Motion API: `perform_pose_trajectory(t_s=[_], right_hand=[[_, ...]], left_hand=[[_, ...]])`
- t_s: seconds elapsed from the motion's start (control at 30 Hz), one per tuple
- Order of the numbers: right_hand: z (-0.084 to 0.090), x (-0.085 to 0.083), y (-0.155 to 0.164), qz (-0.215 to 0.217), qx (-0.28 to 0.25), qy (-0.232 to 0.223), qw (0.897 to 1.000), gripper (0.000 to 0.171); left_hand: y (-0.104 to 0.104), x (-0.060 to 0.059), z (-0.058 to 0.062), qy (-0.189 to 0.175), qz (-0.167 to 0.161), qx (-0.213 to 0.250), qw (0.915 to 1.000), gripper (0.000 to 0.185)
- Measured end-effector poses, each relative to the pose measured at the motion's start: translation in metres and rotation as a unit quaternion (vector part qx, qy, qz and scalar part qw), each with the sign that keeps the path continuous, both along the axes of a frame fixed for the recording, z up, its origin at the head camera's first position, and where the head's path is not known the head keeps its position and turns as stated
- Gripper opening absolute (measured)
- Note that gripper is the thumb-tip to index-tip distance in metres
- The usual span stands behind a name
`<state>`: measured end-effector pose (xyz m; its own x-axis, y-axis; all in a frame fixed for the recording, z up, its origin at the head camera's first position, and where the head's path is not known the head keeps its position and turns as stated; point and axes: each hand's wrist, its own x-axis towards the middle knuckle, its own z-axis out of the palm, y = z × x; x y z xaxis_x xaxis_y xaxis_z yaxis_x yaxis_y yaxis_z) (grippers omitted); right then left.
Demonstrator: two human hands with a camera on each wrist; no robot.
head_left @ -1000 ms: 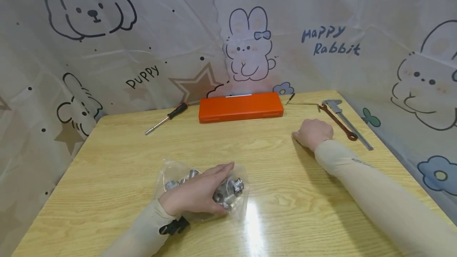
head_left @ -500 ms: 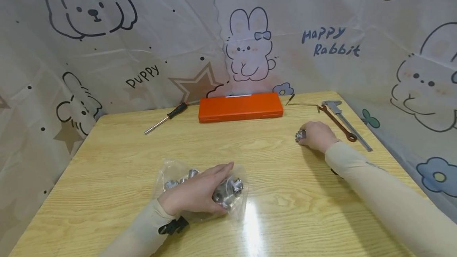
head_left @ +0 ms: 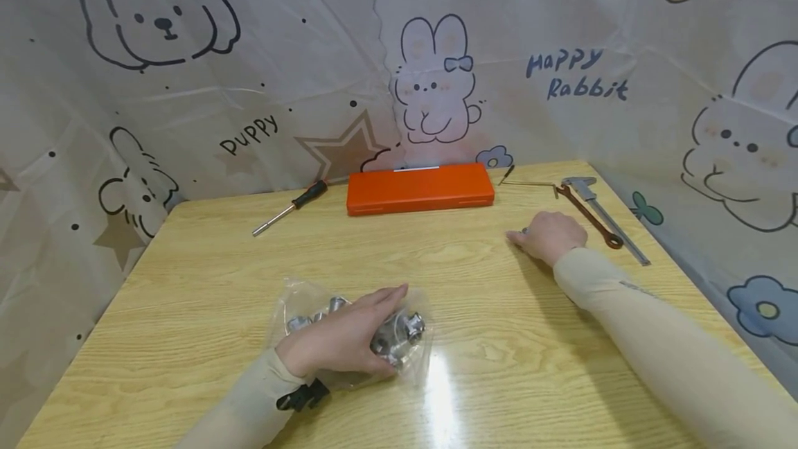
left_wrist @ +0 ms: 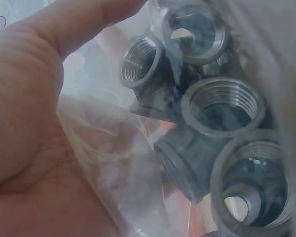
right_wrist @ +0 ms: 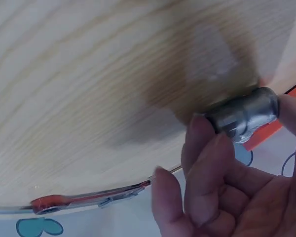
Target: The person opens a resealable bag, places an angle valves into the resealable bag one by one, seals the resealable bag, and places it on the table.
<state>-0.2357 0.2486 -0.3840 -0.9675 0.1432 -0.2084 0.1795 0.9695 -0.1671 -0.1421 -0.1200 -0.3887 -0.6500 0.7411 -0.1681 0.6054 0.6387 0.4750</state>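
A clear plastic bag (head_left: 293,296) of several grey metal threaded pipe fittings (left_wrist: 224,106) lies near the front of the table. My left hand (head_left: 343,338) rests across it, thumb and fingers spread apart; in the left wrist view the palm is beside the bag. Farther back on the right, my right hand (head_left: 551,235) pinches one metal pipe fitting (right_wrist: 244,116) between thumb and fingers, just over the tabletop. From the head view the hand hides nearly all of that fitting.
An orange-red case (head_left: 420,189) stands at the back. A black-handled screwdriver (head_left: 289,208) lies to its left. Right of it lie a thin hex key (head_left: 528,181), a brown wrench (head_left: 589,215) and a caliper (head_left: 614,220). A printed cloth (head_left: 280,54) hangs behind the wooden table (head_left: 206,283).
My right hand turned so the fitting came into view half a second ago, then turned back and now mostly covers it. The left hand and the bag have stayed put.
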Motion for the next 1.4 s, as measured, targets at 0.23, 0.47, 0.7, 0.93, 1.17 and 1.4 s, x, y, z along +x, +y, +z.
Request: perform_pose_trajectory(t_s=[0.23,0.47,0.7,0.93,1.17,1.4], right_hand=[[0.003,0.0,0.002,0.068,-0.028,0.004,0.997,0.045],[0.004,0.013,0.003,0.089,-0.103,0.015,0.991,0.037],[0.013,0.049,-0.022,0.161,-0.163,0.033,0.973,0.048],[0.014,0.096,-0.075,0.26,-0.195,0.089,0.942,0.05],[0.004,0.12,-0.125,0.343,-0.21,0.113,0.908,0.058],[-0.009,0.123,-0.159,0.383,-0.157,0.147,0.898,0.052]], left_hand=[[0.0,0.0,0.001,0.002,0.002,-0.006,1.0,0.114],[-0.001,0.001,0.0,0.002,0.003,-0.005,1.0,0.114],[-0.001,0.001,0.0,0.006,0.001,-0.003,1.0,0.115],[0.0,0.0,0.0,0.003,0.002,0.001,1.0,0.116],[0.0,0.0,0.0,0.001,0.0,0.009,1.0,0.117],[-0.001,-0.002,-0.001,0.001,-0.012,0.025,0.9996,0.116]])
